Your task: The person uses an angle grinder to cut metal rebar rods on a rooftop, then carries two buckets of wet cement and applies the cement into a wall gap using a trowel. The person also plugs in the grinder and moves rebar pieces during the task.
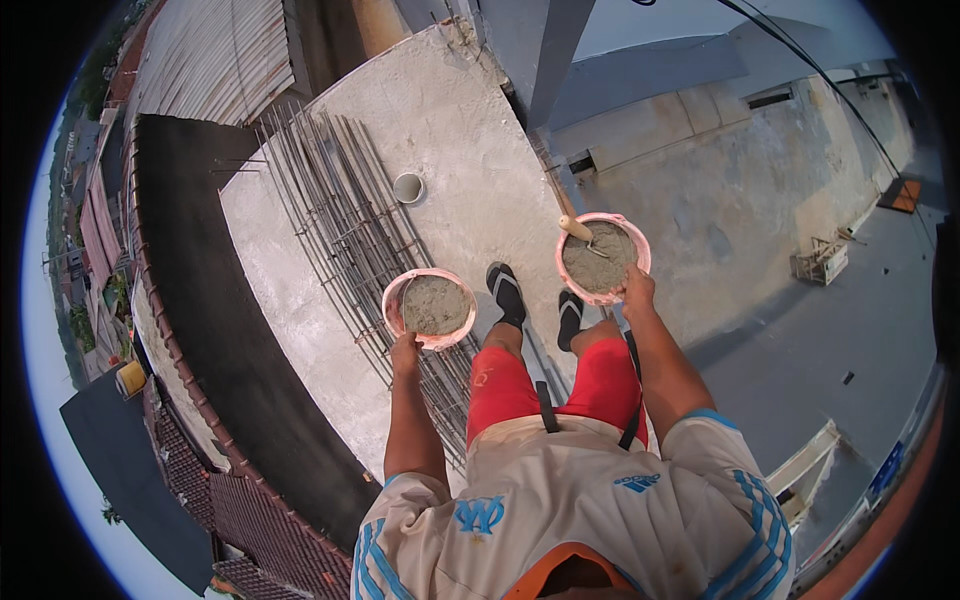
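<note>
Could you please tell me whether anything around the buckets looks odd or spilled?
No clear spill shows. Slightly odd is the trowel, riding unheld: blade buried in grey mix, handle over the rim of the bucket in the right hand.

Bright daylight, patchy shadows, fisheye-bent edges, black corners
</note>
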